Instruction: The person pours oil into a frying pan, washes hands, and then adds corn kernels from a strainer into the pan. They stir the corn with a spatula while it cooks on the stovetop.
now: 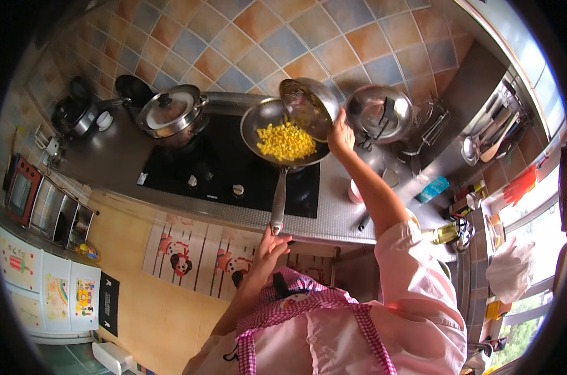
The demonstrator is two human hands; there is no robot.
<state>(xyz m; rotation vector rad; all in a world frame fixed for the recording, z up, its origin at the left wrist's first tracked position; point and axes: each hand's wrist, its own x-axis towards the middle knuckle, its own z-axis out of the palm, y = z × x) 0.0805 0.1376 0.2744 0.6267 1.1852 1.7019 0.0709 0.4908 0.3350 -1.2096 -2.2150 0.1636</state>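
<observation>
A metal frying pan (264, 112) stands at the right part of the black cooktop (227, 173), with yellow corn kernels (288, 142) spread in its middle. My right hand (342, 136) grips the rim of a metal bowl or strainer (328, 96), tilted on its side over the pan's right half, its inside facing the corn. My left hand (268, 246) is at the tip of the pan's handle (278, 201), fingers apart; whether it touches the handle cannot be told.
A lidded steel pot (171, 133) stands at the cooktop's left rear. Right of the pan are a steel bowl or lid (378, 115), a wire rack (435, 129), a pink bowl (355, 191) and a blue packet (432, 189). A white cup (104, 120) stands far left.
</observation>
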